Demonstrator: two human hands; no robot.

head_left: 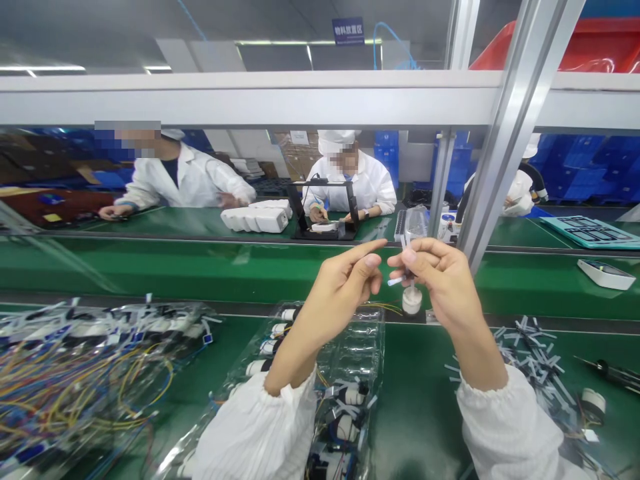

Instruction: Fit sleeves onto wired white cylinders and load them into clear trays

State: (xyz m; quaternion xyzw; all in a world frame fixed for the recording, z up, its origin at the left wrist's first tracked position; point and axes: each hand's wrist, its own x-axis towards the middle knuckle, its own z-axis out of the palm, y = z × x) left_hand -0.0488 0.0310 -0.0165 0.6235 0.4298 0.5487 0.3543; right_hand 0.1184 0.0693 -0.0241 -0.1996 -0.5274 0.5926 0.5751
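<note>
My right hand (pixel 440 273) is raised over the bench with thumb and fingers pinched on a small strip (pixel 396 282), whose white end pokes out toward the left. Just left of it is my left hand (pixel 345 283), its index finger stretched out and its thumb apart, with nothing visible in it. Below the right hand's fingertips stands a white round piece (pixel 412 301). Behind those fingers rises a clear plastic object (pixel 416 221), partly hidden. A clear blister tray (pixel 367 340) holding several white-and-black cylindrical parts lies under my left forearm.
Wired parts (pixel 90 373) heap up at left. Loose strips (pixel 535 360), a screwdriver (pixel 615 375) and a white cylinder (pixel 593 404) lie at right. A metal post (pixel 510 133) and shelf beam (pixel 250 100) cross ahead. Co-workers sit beyond the green conveyor (pixel 175 267).
</note>
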